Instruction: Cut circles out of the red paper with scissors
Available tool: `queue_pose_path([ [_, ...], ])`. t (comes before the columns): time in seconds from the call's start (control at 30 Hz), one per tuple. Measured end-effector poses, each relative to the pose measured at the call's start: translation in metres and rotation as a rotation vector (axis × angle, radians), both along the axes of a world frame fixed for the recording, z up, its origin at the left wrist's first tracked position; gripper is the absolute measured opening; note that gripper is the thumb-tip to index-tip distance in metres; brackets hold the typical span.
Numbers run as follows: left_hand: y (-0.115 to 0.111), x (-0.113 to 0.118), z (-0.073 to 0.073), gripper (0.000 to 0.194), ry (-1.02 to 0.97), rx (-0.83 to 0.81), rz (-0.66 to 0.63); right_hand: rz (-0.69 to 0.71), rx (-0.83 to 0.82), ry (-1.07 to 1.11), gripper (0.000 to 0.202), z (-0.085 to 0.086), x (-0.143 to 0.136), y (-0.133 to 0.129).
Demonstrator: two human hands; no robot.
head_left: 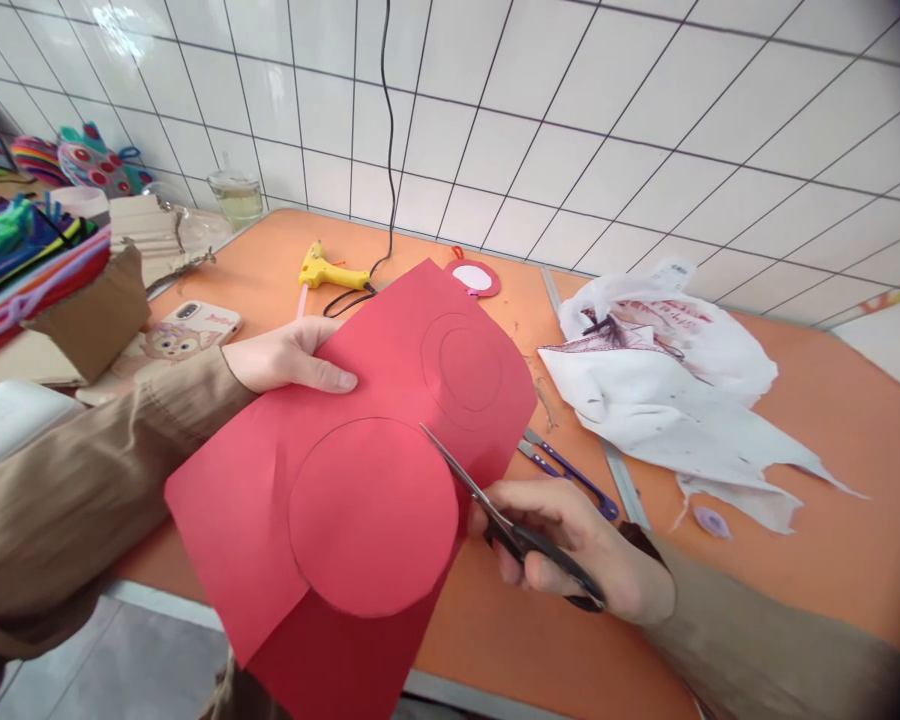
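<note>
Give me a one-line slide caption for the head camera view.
The left hand holds red paper as the right hand works black-handled scissors along a drawn circle above an orange table.

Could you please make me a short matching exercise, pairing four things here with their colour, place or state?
Column one:
1. Glue gun
2. Scissors
3. Red paper
4. Plastic bag

Column two:
A. Held in the left hand, with circles drawn on it
B. White and crumpled, at the right side
C. Yellow, lying beyond the left hand
D. Black-handled, in the right hand

Right pairs: 1-C, 2-D, 3-A, 4-B.
</note>
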State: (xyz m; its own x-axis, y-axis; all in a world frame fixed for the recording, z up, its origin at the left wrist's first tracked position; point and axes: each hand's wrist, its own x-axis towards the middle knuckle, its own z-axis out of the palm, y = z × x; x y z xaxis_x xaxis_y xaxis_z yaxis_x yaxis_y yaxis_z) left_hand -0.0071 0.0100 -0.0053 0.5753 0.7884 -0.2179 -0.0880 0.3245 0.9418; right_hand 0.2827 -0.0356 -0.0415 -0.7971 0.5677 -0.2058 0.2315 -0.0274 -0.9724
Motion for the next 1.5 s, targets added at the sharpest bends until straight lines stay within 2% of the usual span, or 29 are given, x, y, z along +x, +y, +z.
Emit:
queue_pose_path([
  [0.23,-0.0005,0.0003,0.0009,0.035,0.010,-0.003,-0.003,0.012,0.018,0.034,0.049,-0.0034,0.0009,0.0013],
  [0.73,-0.0008,-0.0001,0.0013,0.038,0.004,-0.014,0.011,0.016,-0.002,-0.054,0.056,0.0000,-0.0002,0.0007],
  [1.07,-0.0008,0.0006,0.0010,0.038,-0.009,-0.009,0.014,0.022,0.007,-0.028,0.054,-0.0022,0.0005,0.0014],
  [1.5,-0.0011,0.0009,0.0015,0.030,-0.006,-0.008,0.007,0.009,0.011,-0.002,0.053,-0.0009,0.0001,0.0010],
])
